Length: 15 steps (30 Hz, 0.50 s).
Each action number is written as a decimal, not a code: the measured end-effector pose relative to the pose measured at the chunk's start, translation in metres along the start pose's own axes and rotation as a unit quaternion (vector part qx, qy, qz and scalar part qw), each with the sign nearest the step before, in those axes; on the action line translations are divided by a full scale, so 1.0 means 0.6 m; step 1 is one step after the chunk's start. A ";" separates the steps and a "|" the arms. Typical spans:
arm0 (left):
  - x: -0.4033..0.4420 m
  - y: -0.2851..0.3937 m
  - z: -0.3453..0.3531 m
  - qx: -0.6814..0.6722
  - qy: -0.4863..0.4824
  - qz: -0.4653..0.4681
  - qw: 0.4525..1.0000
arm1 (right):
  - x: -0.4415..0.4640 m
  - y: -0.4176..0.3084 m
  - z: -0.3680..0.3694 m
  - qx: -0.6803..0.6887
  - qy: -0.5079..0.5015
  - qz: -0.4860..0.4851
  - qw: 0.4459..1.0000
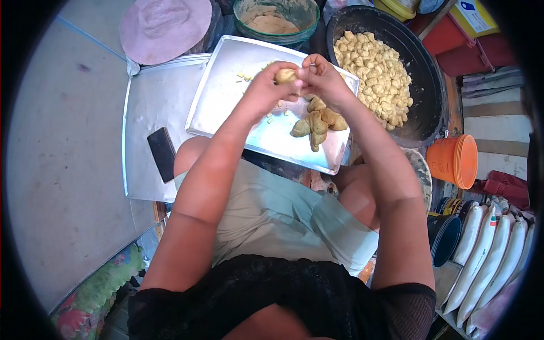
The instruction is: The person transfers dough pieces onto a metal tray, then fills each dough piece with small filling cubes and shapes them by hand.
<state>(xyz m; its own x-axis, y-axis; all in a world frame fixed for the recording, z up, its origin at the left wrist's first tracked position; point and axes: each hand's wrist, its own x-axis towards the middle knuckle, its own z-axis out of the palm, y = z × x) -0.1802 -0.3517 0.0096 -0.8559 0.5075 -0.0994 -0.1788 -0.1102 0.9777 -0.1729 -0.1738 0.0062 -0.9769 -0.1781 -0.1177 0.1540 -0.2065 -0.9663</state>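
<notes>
My left hand [271, 88] is closed around a pale yellow-brown, dough-like lump [285, 76], held above a shiny metal tray [221, 85]. Pinching fingers of my right hand [324, 84] meet the lump's right end. Below my right hand, several browner, pointed lumps [318, 126] lie in a small heap on the tray. Small yellow bits [245, 76] are scattered over the tray's surface. To the right, a large black tub [422, 85] holds a big pile of pale yellow lumps [382, 85]. What my fingertips do between the hands is partly hidden.
A green-rimmed basin [310, 29] with tan powdery stuff stands behind the tray, beside a round pinkish lid [165, 28]. A black phone [162, 154] lies at left on a second metal sheet [148, 113]. An orange bucket [466, 161] and white packets [481, 249] stand right.
</notes>
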 end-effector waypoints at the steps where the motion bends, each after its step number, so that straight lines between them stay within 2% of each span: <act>1: 0.005 0.004 -0.011 -0.015 0.019 0.030 0.999 | 0.007 0.011 0.002 -0.032 0.014 0.013 0.999; 3: 0.004 0.022 -0.032 0.049 0.101 0.058 0.992 | 0.020 0.035 -0.001 -0.096 0.040 0.038 0.994; 4: 0.000 0.035 -0.040 0.042 0.131 0.047 0.989 | 0.015 0.046 -0.005 -0.294 -0.028 -0.005 0.955; 5: -0.004 0.045 -0.049 0.037 0.162 0.037 0.985 | 0.008 0.065 -0.004 -0.407 -0.057 -0.046 0.910; 7: -0.007 0.052 -0.063 -0.017 0.184 0.059 0.981 | -0.005 0.106 -0.002 -0.611 -0.111 -0.125 0.774; 10: -0.008 0.052 -0.083 -0.134 0.171 0.058 0.974 | -0.004 0.140 0.005 -0.665 -0.135 -0.108 0.726; 13: -0.013 0.058 -0.091 -0.214 0.158 0.076 0.961 | 0.018 0.129 0.009 -0.603 -0.115 -0.012 0.789; 15: -0.012 0.056 -0.099 -0.238 0.150 0.102 0.954 | 0.028 0.110 0.012 -0.522 -0.070 -0.008 0.850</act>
<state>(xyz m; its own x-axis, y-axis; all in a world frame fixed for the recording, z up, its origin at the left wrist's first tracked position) -0.2088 -0.4098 0.0320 -0.9841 0.1741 -0.0354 -0.1334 -0.5925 0.7945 -0.1779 -0.1975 -0.0576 -0.9394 -0.3109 -0.1443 -0.1455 0.7429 -0.6534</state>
